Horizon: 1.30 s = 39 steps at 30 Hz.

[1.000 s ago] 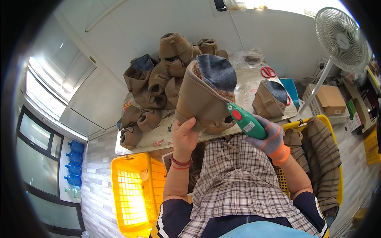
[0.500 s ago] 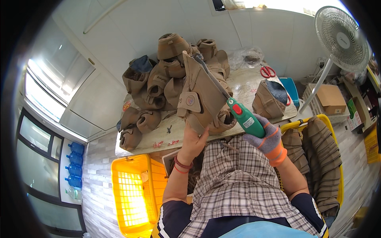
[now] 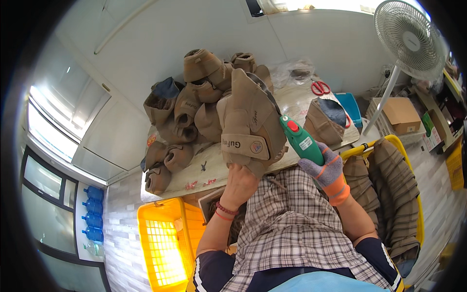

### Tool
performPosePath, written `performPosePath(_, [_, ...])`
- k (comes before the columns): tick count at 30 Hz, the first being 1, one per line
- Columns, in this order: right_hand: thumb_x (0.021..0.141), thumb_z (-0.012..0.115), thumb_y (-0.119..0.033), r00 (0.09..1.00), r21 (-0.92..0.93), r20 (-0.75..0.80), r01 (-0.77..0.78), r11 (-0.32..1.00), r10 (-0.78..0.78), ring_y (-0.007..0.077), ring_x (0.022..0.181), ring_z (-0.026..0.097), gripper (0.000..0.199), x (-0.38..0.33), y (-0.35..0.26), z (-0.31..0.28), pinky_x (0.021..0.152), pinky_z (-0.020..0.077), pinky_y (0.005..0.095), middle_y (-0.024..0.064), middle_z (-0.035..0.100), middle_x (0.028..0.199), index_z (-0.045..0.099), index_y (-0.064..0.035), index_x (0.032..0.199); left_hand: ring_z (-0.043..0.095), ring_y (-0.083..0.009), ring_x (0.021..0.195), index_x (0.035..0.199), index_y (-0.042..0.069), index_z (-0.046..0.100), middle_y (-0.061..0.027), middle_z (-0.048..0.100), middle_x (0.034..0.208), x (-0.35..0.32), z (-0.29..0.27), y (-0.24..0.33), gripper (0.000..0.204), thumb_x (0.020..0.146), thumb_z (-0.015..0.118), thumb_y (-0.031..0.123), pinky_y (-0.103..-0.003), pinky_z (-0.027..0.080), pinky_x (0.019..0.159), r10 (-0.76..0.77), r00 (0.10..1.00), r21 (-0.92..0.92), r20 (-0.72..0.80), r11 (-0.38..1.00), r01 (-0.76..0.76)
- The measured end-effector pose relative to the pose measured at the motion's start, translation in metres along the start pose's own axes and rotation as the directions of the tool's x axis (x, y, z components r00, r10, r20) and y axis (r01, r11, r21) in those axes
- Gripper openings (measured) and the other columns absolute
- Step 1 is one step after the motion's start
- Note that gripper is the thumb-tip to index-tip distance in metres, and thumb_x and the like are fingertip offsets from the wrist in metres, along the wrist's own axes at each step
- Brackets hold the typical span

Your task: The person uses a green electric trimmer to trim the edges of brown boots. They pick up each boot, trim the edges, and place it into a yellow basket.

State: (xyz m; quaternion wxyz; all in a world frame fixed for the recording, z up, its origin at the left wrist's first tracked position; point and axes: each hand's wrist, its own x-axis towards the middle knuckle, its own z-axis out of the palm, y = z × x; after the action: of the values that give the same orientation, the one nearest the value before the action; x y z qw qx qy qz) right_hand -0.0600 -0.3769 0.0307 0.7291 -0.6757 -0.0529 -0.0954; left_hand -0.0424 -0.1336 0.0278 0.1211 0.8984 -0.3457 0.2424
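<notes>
The person holds a brown wrap (image 3: 249, 114) upright over the bench's (image 3: 213, 176) near edge, its tall flap up and its label strap facing us. The bare left hand (image 3: 239, 184) is closed on the wrap's lower end, its fingertips hidden from me. The gloved right hand (image 3: 320, 166) is curled firmly around the back end of a green tool (image 3: 301, 141), behind its red button (image 3: 292, 126). The tool's nose lies right at the wrap's right edge; whether it touches, I cannot tell from here.

To my eye, good work here depends on the left hand: a firm hold low down, with the bare fingers well away from the nose. The wrap looks soft and apt to fold, so I would turn it by the wrist and not squeeze it out of shape. The tool is better guided lightly along the edge, without digging into the cloth, and the strap kept out of its way. The elbows want room too, since the pile (image 3: 206, 117) of wraps stands just behind and another wrap (image 3: 318, 121) sits to the right, near the red scissors (image 3: 320, 88).
</notes>
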Motion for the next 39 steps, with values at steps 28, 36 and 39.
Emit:
performPosePath(28, [0.084,0.070,-0.017,0.886,0.023,-0.463,-0.034,0.999,0.040,0.0073,0.057,0.052,0.025,-0.020,0.017,-0.130,0.052,0.0423,0.0218,-0.0005,0.057,0.075,0.059,-0.0005,0.100,0.050,-0.0363,0.110,0.094,-0.005,0.065,-0.0215,0.058,0.110,0.219,0.189,-0.138,0.021,0.081,0.049,0.002,-0.042,0.041,0.095,-0.042,0.910,0.192,0.413,0.980,-0.042])
performPosePath(36, [0.087,0.066,-0.024,0.840,-0.026,-0.542,-0.051,0.998,0.029,0.0089,0.054,0.050,0.029,-0.045,0.034,-0.156,0.051,0.0399,0.0234,0.0007,0.053,0.065,0.057,0.0006,0.101,0.048,-0.0113,0.079,0.121,-0.001,0.049,-0.0029,0.051,0.093,0.132,0.178,0.035,0.052,0.083,0.070,0.026,-0.029,0.041,0.072,-0.470,0.569,-0.735,0.674,-0.501,0.457])
performPosePath(39, [0.088,0.066,-0.023,0.831,-0.041,-0.552,-0.111,0.993,0.070,0.0089,0.054,0.050,0.028,-0.048,0.030,-0.150,0.051,0.0397,0.0232,0.0004,0.053,0.065,0.057,0.0001,0.101,0.050,-0.0167,0.089,0.125,-0.003,0.045,-0.0075,0.051,0.099,0.143,0.194,0.055,0.062,0.083,0.070,0.034,-0.033,0.042,0.081,-0.448,0.266,-0.517,0.853,-0.668,0.535])
